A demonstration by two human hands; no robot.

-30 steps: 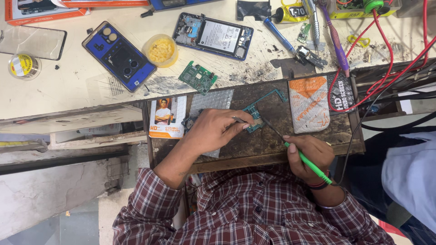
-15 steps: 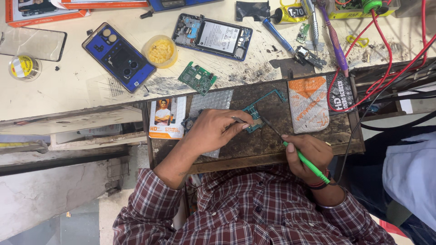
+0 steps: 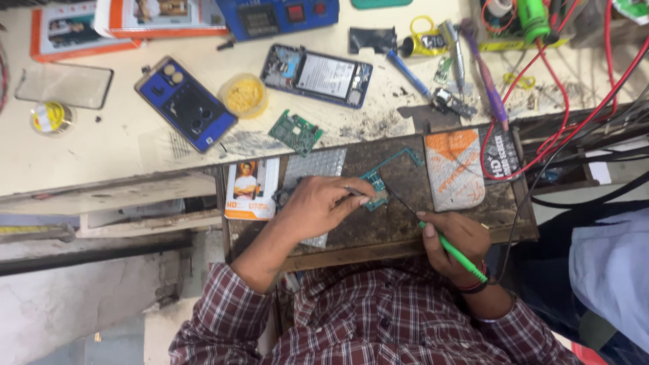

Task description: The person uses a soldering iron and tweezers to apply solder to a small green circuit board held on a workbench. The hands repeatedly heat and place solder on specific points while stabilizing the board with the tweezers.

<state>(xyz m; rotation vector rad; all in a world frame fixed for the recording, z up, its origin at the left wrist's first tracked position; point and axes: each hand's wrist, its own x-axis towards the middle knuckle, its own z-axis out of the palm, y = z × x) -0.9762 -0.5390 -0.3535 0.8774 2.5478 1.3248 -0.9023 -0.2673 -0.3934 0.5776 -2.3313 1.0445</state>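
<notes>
item 1: left hand, fingers curled and pinching thin metal tweezers, tips pressed to the teal circuit board. item 2: right hand, closed in a pen grip around a green-handled soldering iron, its dark tip reaching to the board's right edge.

the board lay near the middle of the dark work board, towards its far edge, an l-shaped strip running off to the right. judged thin, light, rigid but brittle, studded with small parts; best held by its bare edges or pinned flat, never by the components. the tweezers looked smooth and springy, likely to slip on so small a piece.

outward: work board, scorched and scuffed wood, matte. a ribbed silvery sheet under the left wrist; a glossy card at the left edge; an orange and white pouch at the far right.

beyond, on the pale bench: a green circuit board, a round yellow tub, a blue phone back, an opened phone, red cables at the right corner.
</notes>
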